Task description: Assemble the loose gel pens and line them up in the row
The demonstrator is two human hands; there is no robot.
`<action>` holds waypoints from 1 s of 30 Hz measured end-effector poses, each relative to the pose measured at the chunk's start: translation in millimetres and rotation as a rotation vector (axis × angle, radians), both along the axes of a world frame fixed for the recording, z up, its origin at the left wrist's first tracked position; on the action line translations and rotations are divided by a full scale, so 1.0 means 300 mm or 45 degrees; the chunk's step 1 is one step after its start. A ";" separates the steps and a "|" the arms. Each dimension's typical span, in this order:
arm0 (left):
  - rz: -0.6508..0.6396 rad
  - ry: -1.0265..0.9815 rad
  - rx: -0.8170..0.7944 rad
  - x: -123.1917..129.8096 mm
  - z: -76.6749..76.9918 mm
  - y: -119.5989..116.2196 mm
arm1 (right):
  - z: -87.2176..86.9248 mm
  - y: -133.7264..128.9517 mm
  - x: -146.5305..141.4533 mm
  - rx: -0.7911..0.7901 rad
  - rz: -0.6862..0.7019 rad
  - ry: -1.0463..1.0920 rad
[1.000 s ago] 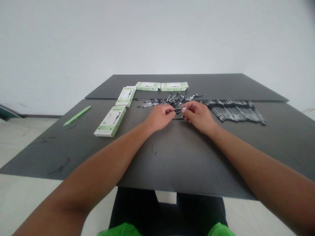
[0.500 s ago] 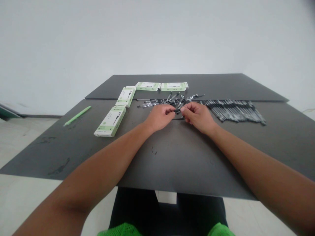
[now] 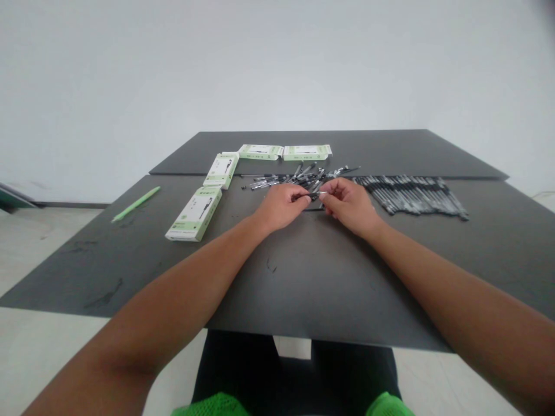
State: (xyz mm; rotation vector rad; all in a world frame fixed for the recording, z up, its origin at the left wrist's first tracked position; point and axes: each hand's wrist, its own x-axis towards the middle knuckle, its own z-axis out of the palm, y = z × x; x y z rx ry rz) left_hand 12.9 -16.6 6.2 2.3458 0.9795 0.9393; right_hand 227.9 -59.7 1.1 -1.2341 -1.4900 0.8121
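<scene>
Between my hands is a dark pen (image 3: 315, 195), held level just above the table. My left hand (image 3: 284, 205) pinches its left part between thumb and fingers. The thumb and fingertips of my right hand (image 3: 347, 202) close on its right end, where a paler bit shows. Right behind the hands lies a loose pile of black and clear pens (image 3: 264, 182), pointing in different directions. To the right of my right hand, a row of pens (image 3: 411, 195) lies side by side. A thin dark rod (image 3: 313, 210) is on the table below the fingers, partly hidden.
Green-and-white pen boxes (image 3: 197, 214) form a bent line from the left to the back, with another box (image 3: 307, 152) at its far end. A light green pen (image 3: 136, 204) lies at the far left of the dark table (image 3: 295, 277). A gap crosses the tabletop behind the pens.
The pen between my hands shows slightly more of its paler right end now. Both hands have stayed almost in place; the pile, row and boxes look the same.
</scene>
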 end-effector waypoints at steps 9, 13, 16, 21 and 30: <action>-0.003 0.000 0.004 -0.002 0.002 -0.001 | 0.023 -0.018 -0.007 0.010 -0.032 -0.120; 0.008 0.008 -0.002 -0.002 0.000 0.000 | 0.019 -0.018 -0.006 0.016 -0.043 -0.133; 0.014 0.002 -0.008 -0.001 0.000 -0.001 | 0.015 -0.018 -0.008 0.028 -0.052 -0.145; 0.004 -0.007 -0.006 -0.001 -0.004 0.001 | 0.005 -0.015 -0.013 0.042 -0.042 -0.081; 0.024 0.008 -0.025 0.000 -0.003 -0.001 | -0.019 -0.003 -0.002 0.051 0.002 -0.085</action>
